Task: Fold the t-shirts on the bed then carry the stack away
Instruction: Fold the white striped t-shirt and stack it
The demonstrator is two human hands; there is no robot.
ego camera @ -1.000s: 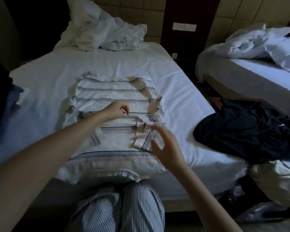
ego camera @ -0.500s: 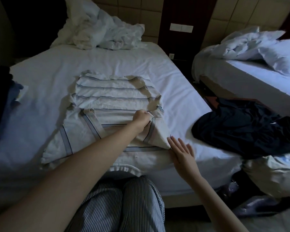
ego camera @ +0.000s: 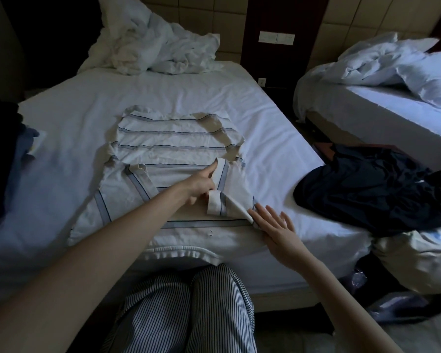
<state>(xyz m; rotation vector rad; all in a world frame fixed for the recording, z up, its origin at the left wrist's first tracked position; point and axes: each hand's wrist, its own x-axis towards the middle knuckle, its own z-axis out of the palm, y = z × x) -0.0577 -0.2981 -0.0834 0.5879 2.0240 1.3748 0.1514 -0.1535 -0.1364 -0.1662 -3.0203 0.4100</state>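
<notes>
The striped t-shirt (ego camera: 173,159) lies flat on the near part of the bed (ego camera: 270,128), right in front of my knees. I am folding it now.

My left hand (ego camera: 201,186) reaches over the shirt. Its fingers pinch the right sleeve (ego camera: 222,189) and hold it curled up off the shirt, with one finger pointing at the far edge of the sleeve. My right hand (ego camera: 273,225) is open and flat. Its fingers are spread, and the tips touch the near right corner of the shirt to keep it down. It holds nothing.

I think the step is to fold this right sleeve in over the middle. To do it well, I should lay the sleeve straight along the stripes, so the side of the shirt makes one clean line. My flat hand should keep that edge from sliding. Then I should rub the fold smooth, because the cloth is soft and it crumples fast. The left sleeve (ego camera: 135,184) already lies folded in across the shirt.

To the right, a dark piece of clothing (ego camera: 377,184) hangs over the edge of the bed. I cannot tell if it is a t-shirt too. Far away at the head of the bed is a messy white blanket (ego camera: 158,44). Another bed (ego camera: 392,110) stands to the far right. No stack is made yet, so there is a lot left to do.
</notes>
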